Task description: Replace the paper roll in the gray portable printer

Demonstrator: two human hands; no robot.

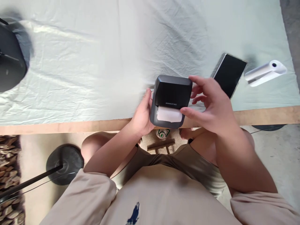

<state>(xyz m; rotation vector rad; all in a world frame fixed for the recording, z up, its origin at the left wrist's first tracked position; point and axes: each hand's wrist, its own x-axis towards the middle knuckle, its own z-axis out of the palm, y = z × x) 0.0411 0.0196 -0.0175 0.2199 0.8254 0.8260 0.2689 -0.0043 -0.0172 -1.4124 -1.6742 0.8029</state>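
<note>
A dark grey label printer [173, 92] is held up over the table's front edge, its top facing me. From its slot sticks a white strip of label paper [169, 115]. My left hand [142, 115] is closed around the printer's left side, the thumb along the edge and the other fingers mostly hidden beneath. On the opposite side my right hand [213, 104] grips it lightly: the index fingertip is at the upper right corner, the thumb tip beside the paper at the lower right, and the remaining fingers curl inward.
A smartphone [230, 75] with a dark screen lies right of the printer, beside a partly unrolled white roll [264, 73]. A pale cloth [93, 72] covers the wooden-edged table. At far left stands a black object [10, 59]. A round black stand base [65, 164] is on the floor.
</note>
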